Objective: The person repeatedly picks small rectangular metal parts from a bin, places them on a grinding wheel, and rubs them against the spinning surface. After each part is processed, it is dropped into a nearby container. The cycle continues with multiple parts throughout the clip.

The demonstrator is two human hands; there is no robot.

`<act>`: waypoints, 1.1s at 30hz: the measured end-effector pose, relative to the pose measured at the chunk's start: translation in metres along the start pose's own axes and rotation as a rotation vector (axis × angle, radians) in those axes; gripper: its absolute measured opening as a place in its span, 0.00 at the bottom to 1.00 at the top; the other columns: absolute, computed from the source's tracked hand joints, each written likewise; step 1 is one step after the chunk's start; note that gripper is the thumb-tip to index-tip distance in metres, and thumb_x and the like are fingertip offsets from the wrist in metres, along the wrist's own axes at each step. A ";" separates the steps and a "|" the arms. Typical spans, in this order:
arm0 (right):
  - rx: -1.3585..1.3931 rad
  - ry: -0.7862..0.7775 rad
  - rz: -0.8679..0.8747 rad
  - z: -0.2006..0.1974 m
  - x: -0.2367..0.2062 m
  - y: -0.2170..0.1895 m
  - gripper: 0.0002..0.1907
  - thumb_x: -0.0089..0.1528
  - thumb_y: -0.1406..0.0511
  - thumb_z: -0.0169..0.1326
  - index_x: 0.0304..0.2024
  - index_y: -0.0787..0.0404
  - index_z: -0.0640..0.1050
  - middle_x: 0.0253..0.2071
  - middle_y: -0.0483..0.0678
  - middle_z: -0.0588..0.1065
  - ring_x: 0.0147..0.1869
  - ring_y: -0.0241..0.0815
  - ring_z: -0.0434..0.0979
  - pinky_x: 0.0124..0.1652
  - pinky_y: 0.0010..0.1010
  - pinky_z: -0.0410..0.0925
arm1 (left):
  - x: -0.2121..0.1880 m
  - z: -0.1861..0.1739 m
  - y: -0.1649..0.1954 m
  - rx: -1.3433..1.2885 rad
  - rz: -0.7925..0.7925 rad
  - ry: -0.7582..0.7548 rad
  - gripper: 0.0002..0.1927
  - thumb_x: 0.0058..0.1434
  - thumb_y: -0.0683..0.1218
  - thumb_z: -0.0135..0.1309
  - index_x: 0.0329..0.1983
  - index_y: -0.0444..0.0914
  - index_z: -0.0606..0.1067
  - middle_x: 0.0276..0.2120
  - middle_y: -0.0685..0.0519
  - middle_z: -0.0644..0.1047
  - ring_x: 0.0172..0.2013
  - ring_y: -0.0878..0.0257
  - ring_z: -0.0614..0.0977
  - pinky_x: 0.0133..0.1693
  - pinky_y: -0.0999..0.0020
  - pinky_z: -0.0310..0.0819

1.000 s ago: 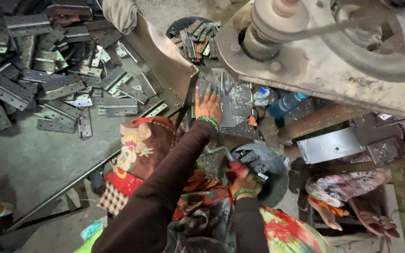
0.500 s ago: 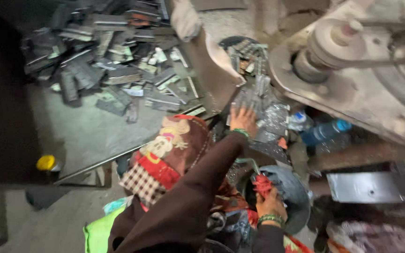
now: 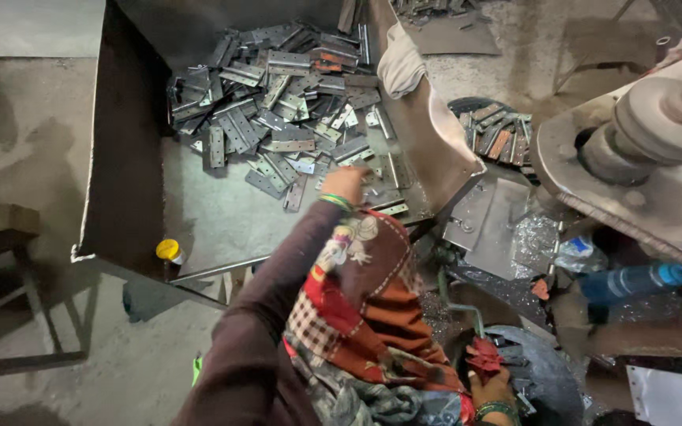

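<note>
My left hand (image 3: 346, 184) reaches forward over the near edge of a pile of grey metal hinges (image 3: 278, 118) lying in a big sheet-metal tray (image 3: 120, 158). It touches the nearest hinges; its fingers are hidden behind the hand. A green bangle sits on that wrist. My right hand (image 3: 492, 388) is low at the bottom right, its fingers wrapped in red cloth (image 3: 483, 355), resting in a dark round pan (image 3: 550, 375) that holds metal pieces. Whether it grips one is hidden.
A white cloth (image 3: 400, 67) hangs on the tray's right wall. A round basin of hinges (image 3: 495, 130) stands behind a flat metal plate (image 3: 491, 217). A heavy press machine (image 3: 657, 158) fills the right. A blue bottle (image 3: 633, 280) and a yellow-capped container (image 3: 169, 251) lie nearby.
My left hand has left the metal plate by the machine and swung left to the hinges in the tray. The view has turned left with it. My right hand stays at the pan.
</note>
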State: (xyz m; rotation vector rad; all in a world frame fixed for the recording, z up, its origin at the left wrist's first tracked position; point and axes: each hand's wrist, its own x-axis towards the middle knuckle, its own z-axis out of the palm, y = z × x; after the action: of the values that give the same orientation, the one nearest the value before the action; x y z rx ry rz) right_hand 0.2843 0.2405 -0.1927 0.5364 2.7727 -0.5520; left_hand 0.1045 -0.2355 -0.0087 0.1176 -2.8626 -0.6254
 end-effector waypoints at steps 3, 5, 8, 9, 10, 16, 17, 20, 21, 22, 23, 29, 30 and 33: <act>-0.030 -0.017 0.026 -0.002 0.004 -0.003 0.47 0.54 0.48 0.65 0.68 0.60 0.62 0.56 0.68 0.77 0.60 0.68 0.78 0.59 0.52 0.70 | 0.006 -0.020 -0.035 0.141 0.132 0.038 0.32 0.49 0.42 0.59 0.61 0.48 0.74 0.57 0.55 0.77 0.58 0.52 0.72 0.52 0.29 0.64; 0.026 -0.043 0.012 -0.002 0.006 -0.007 0.44 0.54 0.50 0.63 0.67 0.60 0.64 0.55 0.66 0.79 0.60 0.67 0.79 0.58 0.52 0.72 | 0.011 -0.022 -0.048 0.214 0.135 -0.040 0.33 0.52 0.42 0.58 0.63 0.51 0.72 0.55 0.57 0.76 0.60 0.56 0.70 0.54 0.28 0.61; -0.061 -0.046 0.058 -0.001 0.007 -0.014 0.45 0.55 0.48 0.63 0.68 0.58 0.62 0.57 0.66 0.77 0.60 0.68 0.78 0.59 0.52 0.70 | 0.019 -0.020 -0.058 0.331 0.219 0.093 0.29 0.51 0.42 0.58 0.59 0.51 0.76 0.48 0.58 0.78 0.57 0.56 0.72 0.56 0.35 0.63; -0.086 -0.033 0.061 0.000 0.006 -0.017 0.45 0.56 0.47 0.63 0.68 0.58 0.62 0.57 0.66 0.76 0.61 0.67 0.77 0.59 0.52 0.70 | 0.022 -0.021 -0.059 0.338 0.201 0.079 0.22 0.56 0.43 0.57 0.55 0.49 0.77 0.47 0.57 0.78 0.57 0.56 0.72 0.57 0.36 0.63; -0.110 -0.022 0.065 0.001 0.005 -0.019 0.45 0.56 0.47 0.63 0.67 0.59 0.62 0.57 0.66 0.76 0.61 0.67 0.77 0.59 0.52 0.70 | 0.024 -0.023 -0.060 0.346 0.184 0.065 0.16 0.61 0.44 0.56 0.52 0.48 0.78 0.47 0.56 0.78 0.58 0.57 0.72 0.58 0.37 0.63; -0.065 0.016 0.028 0.004 -0.002 -0.022 0.41 0.57 0.49 0.64 0.65 0.60 0.63 0.59 0.67 0.74 0.62 0.68 0.76 0.59 0.52 0.69 | 0.024 -0.036 -0.048 0.284 0.039 0.053 0.14 0.51 0.46 0.60 0.42 0.45 0.80 0.44 0.50 0.79 0.54 0.50 0.74 0.50 0.42 0.70; -0.056 0.022 0.016 0.004 -0.003 -0.021 0.41 0.57 0.49 0.64 0.64 0.59 0.63 0.59 0.67 0.74 0.62 0.68 0.76 0.59 0.52 0.70 | 0.022 -0.036 -0.039 0.279 0.003 0.013 0.15 0.47 0.46 0.62 0.41 0.44 0.80 0.44 0.49 0.78 0.53 0.49 0.75 0.49 0.45 0.72; 0.001 -0.025 0.049 0.001 -0.005 -0.015 0.41 0.57 0.51 0.63 0.66 0.56 0.60 0.59 0.65 0.73 0.62 0.68 0.75 0.58 0.53 0.69 | 0.020 -0.023 -0.001 0.050 -0.054 0.080 0.18 0.50 0.47 0.62 0.46 0.46 0.80 0.39 0.43 0.79 0.44 0.42 0.80 0.44 0.46 0.76; -0.009 -0.021 0.063 0.000 -0.006 -0.012 0.41 0.57 0.51 0.63 0.66 0.56 0.60 0.59 0.66 0.73 0.62 0.68 0.75 0.59 0.54 0.69 | 0.020 -0.015 0.015 0.026 -0.040 0.115 0.15 0.51 0.47 0.62 0.43 0.45 0.80 0.39 0.43 0.80 0.43 0.42 0.81 0.44 0.46 0.77; -0.020 -0.019 0.076 -0.001 -0.007 -0.009 0.41 0.57 0.51 0.63 0.66 0.55 0.60 0.59 0.66 0.73 0.62 0.68 0.74 0.59 0.54 0.68 | 0.020 -0.006 0.031 0.001 -0.029 0.149 0.11 0.52 0.46 0.61 0.40 0.45 0.81 0.39 0.44 0.80 0.43 0.42 0.82 0.43 0.47 0.77; -0.028 -0.012 0.084 -0.002 -0.007 -0.005 0.41 0.57 0.51 0.63 0.66 0.55 0.60 0.59 0.66 0.72 0.62 0.69 0.74 0.59 0.54 0.68 | 0.021 0.003 0.045 -0.023 -0.017 0.190 0.08 0.53 0.45 0.60 0.37 0.44 0.81 0.39 0.44 0.80 0.42 0.42 0.82 0.43 0.47 0.78; 0.037 0.020 0.047 -0.009 -0.011 0.012 0.42 0.56 0.51 0.64 0.68 0.53 0.61 0.61 0.64 0.72 0.64 0.67 0.73 0.60 0.53 0.67 | 0.018 0.023 0.075 -0.088 -0.083 0.249 0.15 0.49 0.50 0.65 0.38 0.41 0.80 0.39 0.41 0.79 0.43 0.41 0.81 0.44 0.46 0.77; 0.027 0.014 0.059 -0.009 -0.010 0.014 0.42 0.56 0.51 0.64 0.68 0.53 0.61 0.61 0.63 0.72 0.64 0.67 0.73 0.60 0.53 0.67 | 0.016 0.021 0.073 -0.067 -0.110 0.225 0.14 0.51 0.48 0.63 0.40 0.42 0.80 0.41 0.42 0.80 0.44 0.42 0.81 0.45 0.47 0.77; -0.017 -0.024 0.106 -0.011 -0.009 0.015 0.42 0.57 0.50 0.63 0.68 0.53 0.61 0.61 0.63 0.73 0.64 0.66 0.74 0.60 0.53 0.68 | 0.011 0.015 0.063 0.001 -0.175 0.101 0.15 0.56 0.47 0.59 0.47 0.44 0.80 0.47 0.44 0.79 0.49 0.44 0.81 0.49 0.49 0.77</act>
State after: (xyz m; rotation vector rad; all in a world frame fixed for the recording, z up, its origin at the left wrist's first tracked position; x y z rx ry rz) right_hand 0.2965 0.2554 -0.1850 0.6634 2.7052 -0.5070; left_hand 0.0886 -0.1733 0.0062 0.3926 -2.7751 -0.6311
